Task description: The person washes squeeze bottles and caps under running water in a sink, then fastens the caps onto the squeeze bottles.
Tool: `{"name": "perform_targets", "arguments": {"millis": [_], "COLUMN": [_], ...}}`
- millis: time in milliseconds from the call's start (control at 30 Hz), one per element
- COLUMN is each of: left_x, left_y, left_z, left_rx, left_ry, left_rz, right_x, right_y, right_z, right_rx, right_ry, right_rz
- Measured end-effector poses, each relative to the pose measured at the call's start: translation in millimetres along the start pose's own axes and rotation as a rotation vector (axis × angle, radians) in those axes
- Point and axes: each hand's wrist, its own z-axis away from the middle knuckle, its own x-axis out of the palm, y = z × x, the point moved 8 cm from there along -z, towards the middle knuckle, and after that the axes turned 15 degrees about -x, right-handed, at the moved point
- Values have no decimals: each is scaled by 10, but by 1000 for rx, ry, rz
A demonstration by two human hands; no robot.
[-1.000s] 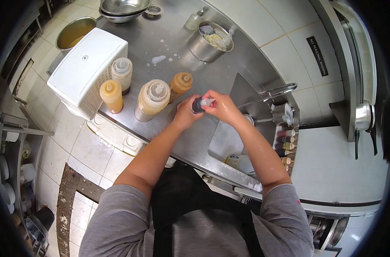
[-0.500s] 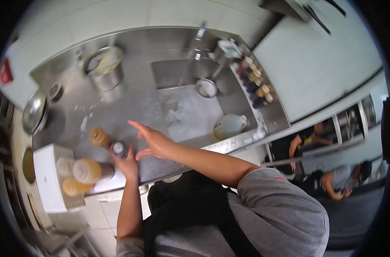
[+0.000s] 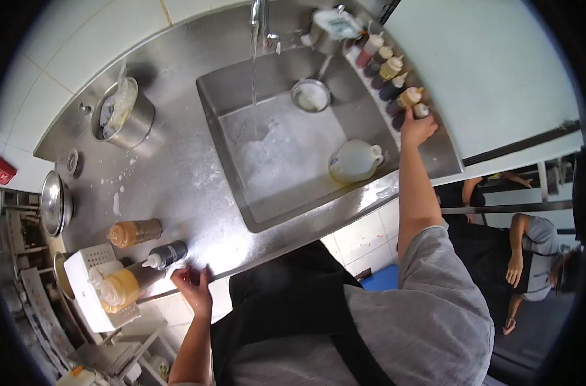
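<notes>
At the near end of the row on the sink's right ledge, my right hand (image 3: 418, 130) has its fingers closed around a small squeeze bottle (image 3: 421, 110) with a pale cap. Part of that bottle is hidden by the hand. My left hand (image 3: 193, 288) is by the counter's front edge, fingers bent and apart, holding nothing. Close to it a dark squeeze bottle (image 3: 171, 253) with a white nozzle stands on the counter. Behind that is a tan squeeze bottle (image 3: 138, 232). A yellow-topped squeeze bottle (image 3: 122, 287) stands beside a white perforated basket (image 3: 90, 264).
Water runs from the faucet (image 3: 259, 26) into the foamy sink (image 3: 232, 174). A plastic jug (image 3: 356, 161) and a strainer (image 3: 311, 95) are inside. A metal pot (image 3: 138, 122) and metal bowls (image 3: 54, 202) stand left. Another person (image 3: 518, 257) is at the right.
My left hand has let go of the dark squeeze bottle, leaving it on the counter. My right hand has moved from above the counter to the bottle row at the right. The view has shifted.
</notes>
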Motion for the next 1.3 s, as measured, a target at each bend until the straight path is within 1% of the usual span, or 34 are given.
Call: {"name": "perform_targets", "arguments": {"millis": [33,67,100,133,200,233,267,300,333,367,400,433,467,500,533,567,600,633,667,733,800,833,867,933,967,1000,1067,1100,1133,1167,1200,1233,1267,1300], "left_x": [101,258,426,647,1202,1537,1892,2207,2521,2831,3023,3052,2978,2874,2605,2200,1794,1361,975,511,618,738,994,1619,1934,2225,2723,2950,3161,3300,3500,3482,3456,3500], "left_y": [305,576,675,832,1081,1224,1440,1608,1737,1901,2052,2142,2286,2405,2321,2101,1833,1554,1263,926,1041,1121,1344,1664,1844,2046,2391,2526,2640,2826,2905,3093,3264,3298], "left_z": [59,105,86,53,53,97,160,240,279,291,194,-32,-331,-595,-954,-1343,-1717,-2055,-2337,-2668,-2807,-2860,-2873,-2862,-2795,-2718,-2658,-2716,-2818,-2839,-2867,-2856,-2803,-2781], "left_rx": [131,227,196,248,382,432,446,554,562,555,554,544,514,478,382,291,141,-17,-181,-451,-427,-407,-389,-154,-58,49,130,159,155,70,-75,-74,-128,-186], "left_ry": [-48,-125,-232,-304,-468,-526,-639,-655,-704,-671,-636,-604,-387,-171,31,230,353,469,542,591,590,574,485,393,372,354,243,150,-28,-253,-476,-475,-506,-538], "left_rz": [-338,-451,-452,-555,-761,-830,-915,-878,-793,-719,-645,-655,-673,-687,-622,-553,-543,-559,-640,-731,-766,-810,-841,-836,-841,-823,-744,-560,-220,243,437,445,468,490], "right_x": [20,39,19,69,47,48,24,-17,-53,-130,-141,3,-80,-63,-24,30,87,130,171,471,601,654,714,904,1003,1177,1337,1461,1538,1535,1566,1591,1689,1754], "right_y": [-7,9,-15,36,67,104,112,79,51,-62,-116,4,-221,-268,-387,-523,-630,-799,-969,-1260,-1789,-2075,-2348,-2821,-3042,-3228,-3573,-3703,-3808,-3859,-3900,-3939,-3955,-3969], "right_z": [4,29,53,124,190,230,274,258,240,197,166,153,103,75,70,74,63,111,173,423,678,780,873,990,1058,1154,1171,1194,1147,1064,1050,1023,1016,1025], "right_rx": [-8,-7,-6,2,-98,-43,10,-73,-155,-274,-276,-235,-268,-282,-404,-527,-537,-575,-610,-408,-447,-466,-482,-641,-535,-517,-451,-462,-527,-586,-555,-564,-420,-268], "right_ry": [41,48,58,29,113,36,-41,-58,-72,-144,-223,-377,-433,-436,-468,-494,-486,-529,-571,-791,-966,-1058,-1152,-1027,-1162,-1237,-1286,-1275,-1088,-900,-986,-988,-1048,-1108], "right_rz": [-5,-8,-11,-12,-345,-465,-591,-627,-668,-569,-638,-614,-646,-678,-700,-718,-748,-817,-878,-1114,-1256,-1262,-1260,-1347,-1407,-1396,-1409,-1412,-1473,-1522,-1511,-1508,-1561,-1608]}}
